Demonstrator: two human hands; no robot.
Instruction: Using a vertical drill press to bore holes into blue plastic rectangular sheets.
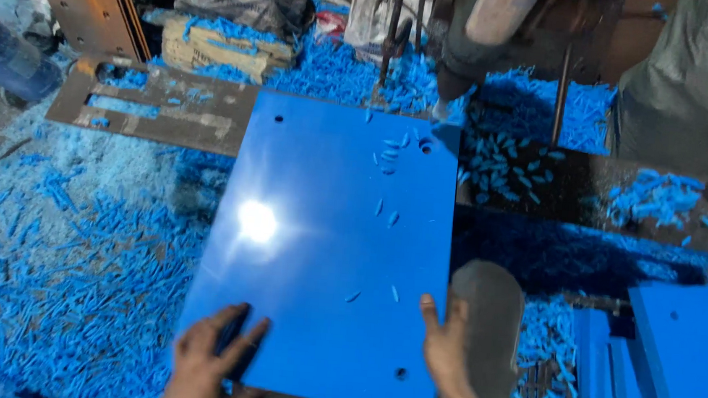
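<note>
On the work table in front of us lies a big blue plastic sheet, flat and tilted a little away to the right. Our left hand rests on its near left corner, fingers spread wide and flat on top. Our right hand grips the near right edge, thumb on top and the other fingers hidden under the sheet.

We think the sheet is stiff, because it lies straight and does not sag past the edge. It looks thick, so we judge it to be rather heavy for one hand. Its top is shiny, with a bright spot of light on it, so it may slip under a flat palm. Small round holes sit near the corners. Little blue chips lie loose on top and could roll under our fingers.

We would take hold at the two side edges, fingers curled under and thumbs on top, not by pressing down.

At the far corner a dark drill tip stands just above the sheet. Heaps of blue shavings cover the floor to the left. More blue sheets are stacked on the right, well apart from our hands.
</note>
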